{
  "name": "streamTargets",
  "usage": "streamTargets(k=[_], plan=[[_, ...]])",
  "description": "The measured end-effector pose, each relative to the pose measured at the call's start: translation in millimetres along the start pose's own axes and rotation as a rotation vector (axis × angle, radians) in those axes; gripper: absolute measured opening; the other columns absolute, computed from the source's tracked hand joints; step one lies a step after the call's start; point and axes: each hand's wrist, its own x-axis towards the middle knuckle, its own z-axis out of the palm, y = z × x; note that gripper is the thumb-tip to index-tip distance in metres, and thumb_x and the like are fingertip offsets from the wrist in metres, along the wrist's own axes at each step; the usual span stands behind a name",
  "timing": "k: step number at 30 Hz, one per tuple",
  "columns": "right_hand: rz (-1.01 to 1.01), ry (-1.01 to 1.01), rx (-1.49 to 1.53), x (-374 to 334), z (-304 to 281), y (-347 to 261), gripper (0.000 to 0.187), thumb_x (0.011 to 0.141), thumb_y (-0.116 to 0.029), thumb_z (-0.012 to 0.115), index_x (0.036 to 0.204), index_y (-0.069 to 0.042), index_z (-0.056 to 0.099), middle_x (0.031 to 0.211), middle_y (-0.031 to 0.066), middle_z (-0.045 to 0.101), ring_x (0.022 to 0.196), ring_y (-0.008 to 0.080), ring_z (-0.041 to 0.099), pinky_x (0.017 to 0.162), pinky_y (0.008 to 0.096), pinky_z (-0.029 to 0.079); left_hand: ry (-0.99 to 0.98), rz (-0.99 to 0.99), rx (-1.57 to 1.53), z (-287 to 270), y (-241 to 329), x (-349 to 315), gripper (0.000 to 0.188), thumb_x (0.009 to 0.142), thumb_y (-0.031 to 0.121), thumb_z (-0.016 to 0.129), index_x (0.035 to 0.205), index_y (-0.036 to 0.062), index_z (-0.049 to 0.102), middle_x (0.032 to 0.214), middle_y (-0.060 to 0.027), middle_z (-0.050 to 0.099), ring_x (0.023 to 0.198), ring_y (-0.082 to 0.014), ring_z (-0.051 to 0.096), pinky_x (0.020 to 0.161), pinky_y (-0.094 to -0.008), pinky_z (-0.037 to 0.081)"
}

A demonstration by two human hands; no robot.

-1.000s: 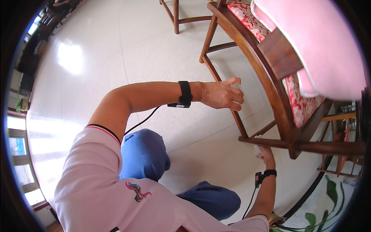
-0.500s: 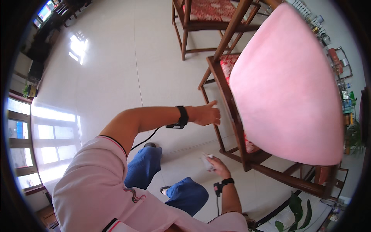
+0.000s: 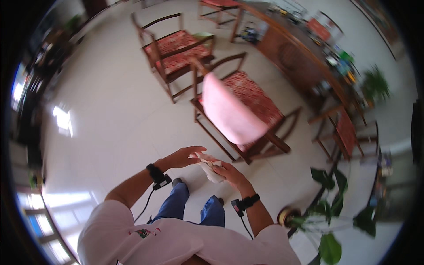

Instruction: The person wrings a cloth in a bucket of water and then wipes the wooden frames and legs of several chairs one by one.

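A crumpled white cloth or tissue (image 3: 211,170) is between my two hands, in front of my body. The fingers of my right hand (image 3: 232,174) are closed round its right side. My left hand (image 3: 184,157) is at its upper left edge, with the cloth between thumb and fingers; blur softens the fingertips. Just beyond my hands stands a dark wooden armchair (image 3: 194,95) with a red patterned seat (image 3: 254,95). A smooth pink cover (image 3: 229,112) is over its backrest. Both hands are apart from the chair.
Another wooden armchair (image 3: 176,46) stands farther off at the left. A long wooden desk (image 3: 287,57) with small items runs along the far right, with a chair (image 3: 346,130) near its end. A leafy plant (image 3: 329,210) is at my right. Tiled floor (image 3: 110,110) spreads leftward.
I am upright and farther from the pink-covered chair, which looks smaller. My left hand has drawn back from beside the chair to the cloth in my right hand.
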Motion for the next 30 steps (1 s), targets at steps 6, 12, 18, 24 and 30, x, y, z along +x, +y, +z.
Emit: streamTargets(k=[6, 12, 18, 24, 30], plan=[[-0.076, 0.197, -0.176, -121, 45, -88, 0.042, 0.094, -0.036, 0.056, 0.123, -0.006, 0.057, 0.099, -0.0018, 0.059, 0.086, 0.0073, 0.05, 0.074, 0.0238, 0.043, -0.274, 0.141, -0.15, 35, 117, -7, 0.063, 0.086, 0.0, 0.058, 0.143, 0.0127, 0.034, 0.131, -0.0073, 0.051, 0.121, -0.0187, 0.047, 0.099, -0.0339, 0.04], [-0.319, 0.484, -0.081, -263, 56, -78, 0.045, 0.096, -0.032, 0.053, 0.133, -0.008, 0.051, 0.116, 0.0031, 0.059, 0.101, 0.011, 0.055, 0.09, 0.0256, 0.044, -0.367, 0.129, -0.118, 115, 215, 10, 0.04, 0.086, 0.002, 0.057, 0.125, 0.0052, 0.051, 0.105, -0.0038, 0.061, 0.091, -0.0102, 0.057, 0.075, -0.0251, 0.048], [-0.445, 0.825, 0.184, -323, 9, -39, 0.048, 0.097, -0.036, 0.051, 0.135, -0.008, 0.047, 0.123, 0.0054, 0.057, 0.108, 0.0138, 0.056, 0.094, 0.0312, 0.045, -0.284, 0.274, -0.186, 159, 263, 53, 0.027, 0.084, 0.013, 0.066, 0.108, 0.0046, 0.059, 0.094, -0.0019, 0.062, 0.085, -0.0098, 0.058, 0.071, -0.0254, 0.049], [-0.747, 0.864, 0.32, -370, 5, -77, 0.049, 0.097, -0.037, 0.05, 0.136, -0.007, 0.045, 0.122, 0.006, 0.057, 0.108, 0.0173, 0.056, 0.09, 0.0334, 0.047, -0.451, 0.216, -0.738, 199, 299, 73, 0.037, 0.097, 0.012, 0.049, 0.131, 0.0052, 0.039, 0.123, -0.0107, 0.055, 0.112, -0.0263, 0.059, 0.095, -0.0362, 0.048], [-0.719, 0.833, 0.379, -372, -12, -93, 0.05, 0.098, -0.035, 0.05, 0.132, 0.001, 0.046, 0.119, 0.0089, 0.059, 0.106, 0.0178, 0.057, 0.091, 0.0301, 0.046, -0.376, 0.223, -1.039, 203, 314, 76, 0.03, 0.097, 0.009, 0.047, 0.127, 0.0097, 0.044, 0.118, -0.0083, 0.058, 0.11, -0.0219, 0.058, 0.094, -0.0392, 0.047]])
